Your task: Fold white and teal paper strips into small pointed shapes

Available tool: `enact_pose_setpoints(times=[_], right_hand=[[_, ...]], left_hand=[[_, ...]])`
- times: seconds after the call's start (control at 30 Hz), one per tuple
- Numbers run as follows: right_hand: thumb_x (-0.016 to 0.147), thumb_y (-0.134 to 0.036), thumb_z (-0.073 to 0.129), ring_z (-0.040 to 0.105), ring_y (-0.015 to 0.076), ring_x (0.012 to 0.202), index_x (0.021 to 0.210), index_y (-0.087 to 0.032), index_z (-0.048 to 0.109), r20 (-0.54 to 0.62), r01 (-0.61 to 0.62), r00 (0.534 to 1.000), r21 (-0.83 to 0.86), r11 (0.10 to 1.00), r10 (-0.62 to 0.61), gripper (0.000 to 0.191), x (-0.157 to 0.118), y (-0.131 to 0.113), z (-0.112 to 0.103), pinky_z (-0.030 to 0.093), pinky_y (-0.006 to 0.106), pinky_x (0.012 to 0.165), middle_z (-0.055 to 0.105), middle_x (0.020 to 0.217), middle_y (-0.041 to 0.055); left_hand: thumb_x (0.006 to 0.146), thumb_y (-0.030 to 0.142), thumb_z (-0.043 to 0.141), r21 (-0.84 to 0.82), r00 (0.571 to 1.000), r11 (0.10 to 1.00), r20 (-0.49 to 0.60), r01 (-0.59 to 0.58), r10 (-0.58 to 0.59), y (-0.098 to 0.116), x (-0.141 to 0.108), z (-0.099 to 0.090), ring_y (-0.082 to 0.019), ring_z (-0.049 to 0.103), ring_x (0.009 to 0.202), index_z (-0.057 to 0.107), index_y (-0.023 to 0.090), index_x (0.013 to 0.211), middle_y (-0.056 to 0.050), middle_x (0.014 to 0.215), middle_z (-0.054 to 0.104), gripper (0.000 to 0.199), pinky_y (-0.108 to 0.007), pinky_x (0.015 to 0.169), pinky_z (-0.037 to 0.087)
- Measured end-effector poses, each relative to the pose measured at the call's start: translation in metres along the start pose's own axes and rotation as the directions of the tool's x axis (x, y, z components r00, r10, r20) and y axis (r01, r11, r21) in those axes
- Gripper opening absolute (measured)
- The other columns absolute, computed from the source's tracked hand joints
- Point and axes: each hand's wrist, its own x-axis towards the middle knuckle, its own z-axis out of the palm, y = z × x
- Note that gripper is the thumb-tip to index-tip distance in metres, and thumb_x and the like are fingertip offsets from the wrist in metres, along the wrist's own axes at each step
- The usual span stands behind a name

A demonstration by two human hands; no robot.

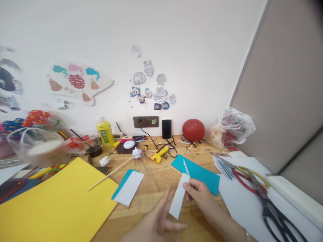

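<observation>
A narrow white paper strip [178, 198] is pinched near its upper end by my right hand [198, 194], thumb on its face. My left hand [160, 220] is just left of the strip's lower part, its fingers spread and slightly blurred, holding nothing. Behind the strip lies a blue paper sheet [204, 173], with a thin white sliver [186, 167] over its left part. A smaller blue and white folded paper [130, 188] rests on the table to the left.
Yellow sheets [65, 201] cover the left side. Scissors [268, 201] and white paper [233, 198] lie at the right. A yellow glue gun [160, 155], a stick with a crumpled white paper top [111, 174], a phone [167, 129], a red balloon [193, 130] and a yellow bottle [105, 132] are farther back.
</observation>
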Motion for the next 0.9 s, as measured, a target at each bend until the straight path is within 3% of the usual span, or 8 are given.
enact_pose_setpoints(times=[0.07, 0.17, 0.27, 0.4, 0.53, 0.77, 0.83, 0.9], right_hand=[[0.072, -0.049, 0.05, 0.043, 0.0112, 0.049, 0.053, -0.017, 0.045, -0.018, 0.007, 1.0, 0.011, 1.0, -0.007, 0.038, 0.001, 0.0, -0.002, 0.033, 0.022, 0.049, 0.046, 0.049, -0.0035], [0.073, -0.049, 0.049, 0.041, 0.0115, 0.05, 0.053, -0.018, 0.042, -0.032, 0.044, 0.999, -0.032, 0.999, -0.044, 0.037, 0.0, 0.001, 0.0, 0.032, 0.023, 0.048, 0.042, 0.05, -0.0045], [0.075, -0.045, 0.047, 0.037, 0.0115, 0.05, 0.052, -0.02, 0.037, -0.071, 0.099, 0.991, -0.135, 0.986, -0.11, 0.036, -0.002, 0.004, 0.005, 0.03, 0.023, 0.048, 0.037, 0.05, -0.0056], [0.077, -0.039, 0.045, 0.036, 0.0118, 0.053, 0.052, -0.02, 0.033, -0.113, 0.196, 0.967, -0.256, 0.947, -0.23, 0.034, -0.004, 0.007, 0.01, 0.029, 0.023, 0.05, 0.036, 0.052, -0.005], [0.077, -0.037, 0.045, 0.035, 0.0116, 0.051, 0.049, -0.02, 0.034, -0.128, 0.249, 0.942, -0.351, 0.902, -0.31, 0.035, -0.004, 0.01, 0.011, 0.027, 0.024, 0.048, 0.036, 0.05, -0.0046], [0.079, -0.034, 0.045, 0.037, 0.0111, 0.048, 0.049, -0.02, 0.034, -0.012, 0.313, 0.933, -0.469, 0.826, -0.361, 0.035, -0.007, 0.019, 0.017, 0.025, 0.024, 0.048, 0.037, 0.049, -0.0046], [0.079, -0.035, 0.045, 0.038, 0.0114, 0.049, 0.049, -0.02, 0.034, -0.029, 0.295, 0.938, -0.457, 0.839, -0.346, 0.035, -0.006, 0.019, 0.017, 0.025, 0.024, 0.048, 0.037, 0.049, -0.0045], [0.079, -0.037, 0.044, 0.037, 0.0115, 0.049, 0.049, -0.02, 0.034, -0.073, 0.266, 0.944, -0.406, 0.874, -0.321, 0.036, -0.004, 0.017, 0.014, 0.026, 0.024, 0.048, 0.037, 0.05, -0.0046]], left_hand=[[0.057, 0.03, 0.074, -0.02, 0.999, 0.999, 0.003, 0.032, -0.032, 0.001, 0.002, -0.006, -0.025, 0.061, 0.091, 0.017, 0.041, 0.129, -0.008, 0.137, 0.027, 0.092, -0.026, 0.064, 0.047], [0.069, 0.048, 0.059, -0.017, 0.998, 0.998, -0.012, 0.063, -0.063, 0.0, 0.005, -0.011, -0.023, 0.066, 0.074, 0.037, 0.023, 0.124, -0.014, 0.112, 0.054, 0.064, -0.027, 0.061, 0.048], [0.063, 0.049, 0.064, 0.034, 0.994, 0.996, -0.083, 0.079, -0.076, -0.004, 0.008, -0.011, -0.019, 0.066, 0.062, 0.046, 0.017, 0.115, -0.01, 0.087, 0.065, 0.064, -0.024, 0.054, 0.048], [0.056, 0.045, 0.07, 0.123, 0.969, 0.985, -0.228, 0.124, -0.093, -0.006, 0.013, -0.008, -0.011, 0.062, 0.048, 0.052, 0.012, 0.105, -0.003, 0.064, 0.065, 0.061, -0.017, 0.045, 0.044], [0.052, 0.04, 0.072, 0.133, 0.968, 0.98, -0.225, 0.145, -0.113, -0.007, 0.015, -0.009, -0.013, 0.062, 0.048, 0.051, 0.014, 0.1, -0.004, 0.07, 0.066, 0.059, -0.019, 0.044, 0.043], [0.052, 0.058, 0.063, 0.322, 0.933, 0.94, -0.359, 0.112, 0.012, -0.024, 0.02, -0.017, -0.008, 0.049, 0.029, 0.04, 0.018, 0.066, -0.001, 0.048, 0.062, 0.049, -0.016, 0.031, 0.03], [0.052, 0.057, 0.064, 0.277, 0.941, 0.957, -0.337, 0.089, 0.01, -0.024, 0.02, -0.018, -0.009, 0.051, 0.031, 0.038, 0.018, 0.064, -0.001, 0.049, 0.063, 0.049, -0.017, 0.033, 0.033], [0.054, 0.056, 0.064, 0.124, 0.957, 0.989, -0.286, 0.085, -0.046, -0.02, 0.019, -0.017, -0.012, 0.057, 0.038, 0.039, 0.018, 0.068, -0.004, 0.057, 0.066, 0.047, -0.019, 0.037, 0.037]])
